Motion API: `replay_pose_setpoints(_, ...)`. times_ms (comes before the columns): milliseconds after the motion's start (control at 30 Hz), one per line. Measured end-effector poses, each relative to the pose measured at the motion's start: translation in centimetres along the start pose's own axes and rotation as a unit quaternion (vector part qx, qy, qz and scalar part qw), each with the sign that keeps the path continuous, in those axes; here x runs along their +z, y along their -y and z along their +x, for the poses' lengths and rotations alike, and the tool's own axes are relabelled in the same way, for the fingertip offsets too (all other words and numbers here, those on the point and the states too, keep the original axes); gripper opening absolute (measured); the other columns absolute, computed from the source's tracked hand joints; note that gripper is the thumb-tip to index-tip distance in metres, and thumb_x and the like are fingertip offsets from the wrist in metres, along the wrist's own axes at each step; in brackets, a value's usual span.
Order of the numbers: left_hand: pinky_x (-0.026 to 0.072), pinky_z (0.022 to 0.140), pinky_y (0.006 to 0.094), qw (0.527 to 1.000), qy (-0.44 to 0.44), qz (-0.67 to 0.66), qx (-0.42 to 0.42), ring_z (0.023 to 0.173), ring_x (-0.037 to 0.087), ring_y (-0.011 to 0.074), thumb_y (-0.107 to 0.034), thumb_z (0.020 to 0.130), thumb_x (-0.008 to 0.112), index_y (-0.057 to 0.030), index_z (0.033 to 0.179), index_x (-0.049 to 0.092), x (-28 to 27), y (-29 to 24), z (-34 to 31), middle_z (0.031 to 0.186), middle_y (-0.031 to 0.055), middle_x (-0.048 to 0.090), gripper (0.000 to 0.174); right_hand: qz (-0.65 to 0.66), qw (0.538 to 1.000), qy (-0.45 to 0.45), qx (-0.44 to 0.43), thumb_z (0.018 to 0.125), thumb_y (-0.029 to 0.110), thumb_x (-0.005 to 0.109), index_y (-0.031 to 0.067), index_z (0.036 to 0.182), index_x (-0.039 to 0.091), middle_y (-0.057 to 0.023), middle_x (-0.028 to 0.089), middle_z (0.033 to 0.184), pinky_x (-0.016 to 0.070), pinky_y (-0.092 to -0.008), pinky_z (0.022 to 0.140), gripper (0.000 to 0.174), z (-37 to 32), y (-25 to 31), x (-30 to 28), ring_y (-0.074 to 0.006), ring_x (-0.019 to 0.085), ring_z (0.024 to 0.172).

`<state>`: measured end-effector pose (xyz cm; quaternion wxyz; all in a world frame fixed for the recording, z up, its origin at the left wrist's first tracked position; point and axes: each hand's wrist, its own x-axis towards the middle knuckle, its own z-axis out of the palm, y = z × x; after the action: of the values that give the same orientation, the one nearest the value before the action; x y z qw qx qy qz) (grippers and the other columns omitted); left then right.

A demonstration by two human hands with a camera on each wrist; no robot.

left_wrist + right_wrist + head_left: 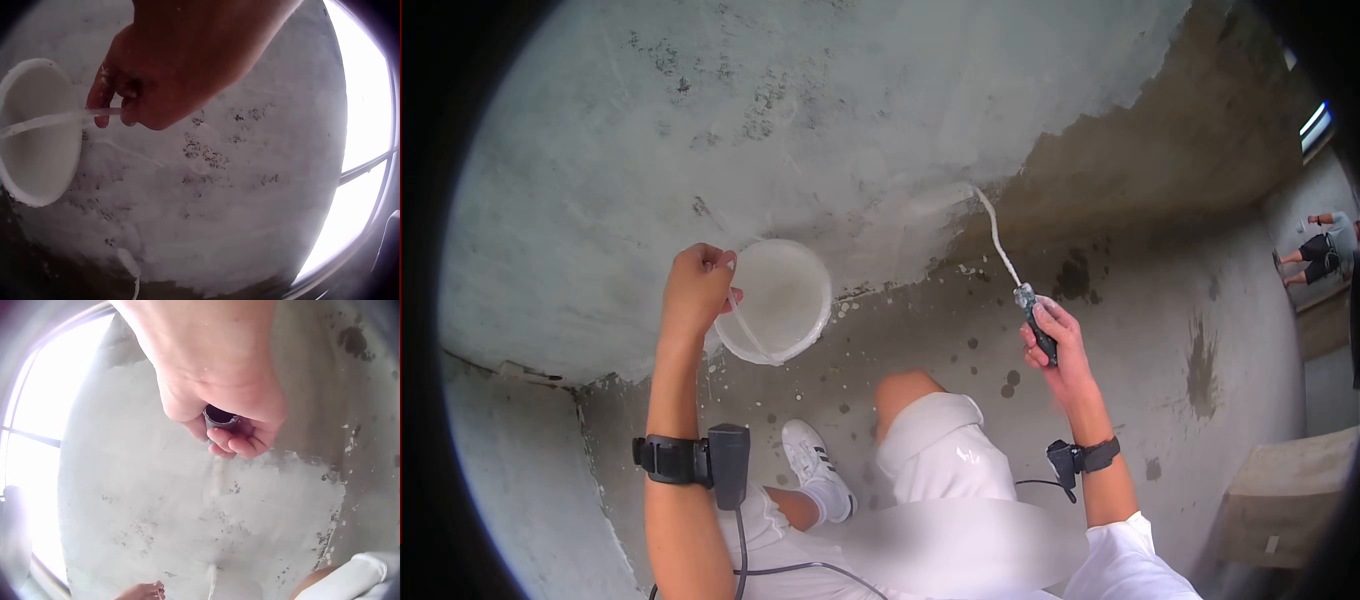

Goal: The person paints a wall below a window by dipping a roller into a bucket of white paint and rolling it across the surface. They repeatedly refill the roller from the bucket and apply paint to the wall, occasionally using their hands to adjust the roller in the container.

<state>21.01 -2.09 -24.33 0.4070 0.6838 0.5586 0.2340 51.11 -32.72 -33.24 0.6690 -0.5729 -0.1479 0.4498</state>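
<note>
My left hand (700, 290) grips the thin handle (53, 120) of a white bucket (828, 302). The bucket hangs or stands tilted near the foot of the wall, its mouth toward me and its inside pale. In my right hand (1064, 348) is a paint roller (998, 236), held by its dark, paint-specked grip (220, 424). The roller's rod is coated in white, and its white sleeve (945, 198) lies along the lower wall, at the border of pale and bare brown surface. In the left wrist view the sleeve (129, 262) shows low in the frame.
The wall (880, 90) is mostly whitened, with dark patches showing through and a brown area (1140, 170) at right. Splashes mark the grey floor (1120, 400). My knee (905, 395) and white shoe (808, 452) are below. Another person (1330, 245) and a brown box (1290, 480) are at far right.
</note>
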Motion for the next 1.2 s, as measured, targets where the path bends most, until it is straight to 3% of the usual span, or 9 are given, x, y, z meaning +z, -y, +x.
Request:
replay_pose_setpoints(133, 0.0551, 0.055, 0.0281, 1.000, -0.008, 0.020, -0.005, 0.060, 0.066, 0.0154, -0.011, 0.091, 0.060, 0.0064, 0.099, 0.062, -1.1, 1.1, 0.0, 0.077, 0.0080, 0.062, 0.019, -0.001, 1.000, -0.030, -0.007, 0.101, 0.027, 0.058, 0.0059, 0.116, 0.055, -0.0016, 0.053, 0.072, 0.0338, -0.0224, 0.046, 0.026, 2.3, 0.3, -2.4, -0.0048, 0.038, 0.046)
replay_pose_setpoints(367, 0.0522, 0.052, 0.0281, 0.999, -0.028, 0.046, 0.001, 0.057, 0.065, 0.0151, -0.014, 0.094, 0.061, 0.0066, 0.097, 0.061, -3.4, 2.8, -1.1, 0.070, 0.0057, 0.058, 0.021, -0.023, 0.996, -0.038, 0.072, 0.100, 0.026, 0.060, 0.0093, 0.106, 0.056, 0.0013, 0.050, 0.071, 0.0288, -0.0216, 0.043, 0.018, 5.1, -2.1, -4.4, -0.0028, 0.033, 0.046)
replay_pose_setpoints(667, 0.0476, 0.052, 0.0286, 0.997, -0.021, 0.072, -0.033, 0.056, 0.065, 0.0148, -0.016, 0.095, 0.060, 0.0066, 0.096, 0.061, -4.9, 3.6, -2.4, 0.069, 0.0066, 0.058, 0.022, -0.097, 0.977, -0.095, 0.162, 0.098, 0.022, 0.059, 0.0099, 0.099, 0.052, 0.0009, 0.050, 0.069, 0.0289, -0.0226, 0.041, 0.014, 14.3, -13.1, -4.9, -0.0042, 0.034, 0.046)
replay_pose_setpoints(800, 0.0478, 0.054, 0.0305, 0.995, -0.029, 0.089, -0.041, 0.055, 0.063, 0.0155, -0.016, 0.094, 0.060, 0.0060, 0.094, 0.062, -5.2, 3.6, -2.7, 0.069, 0.0085, 0.059, 0.022, -0.097, 0.971, -0.103, 0.190, 0.098, 0.022, 0.060, 0.0106, 0.097, 0.051, 0.0006, 0.050, 0.069, 0.0287, -0.0232, 0.041, 0.014, 16.2, -15.0, -4.6, -0.0047, 0.034, 0.046)
replay_pose_setpoints(900, 0.0495, 0.059, 0.0330, 0.994, -0.020, 0.104, -0.037, 0.056, 0.064, 0.0172, -0.017, 0.093, 0.061, 0.0047, 0.094, 0.063, -5.1, 3.8, -2.3, 0.071, 0.0105, 0.061, 0.022, -0.095, 0.973, -0.099, 0.187, 0.098, 0.021, 0.059, 0.0103, 0.096, 0.052, 0.0007, 0.049, 0.069, 0.0281, -0.0238, 0.041, 0.013, 16.2, -13.6, -4.8, -0.0049, 0.034, 0.046)
replay_pose_setpoints(1200, 0.0505, 0.070, 0.0390, 0.976, -0.049, 0.207, 0.051, 0.073, 0.067, 0.0256, -0.023, 0.090, 0.060, 0.0003, 0.096, 0.067, -2.2, 3.3, -0.3, 0.076, 0.0116, 0.068, 0.025, -0.022, 0.989, -0.027, 0.143, 0.101, 0.022, 0.056, 0.0077, 0.103, 0.056, 0.0032, 0.044, 0.066, 0.0231, -0.0211, 0.041, 0.015, 6.4, 1.1, -2.0, -0.0021, 0.029, 0.045)
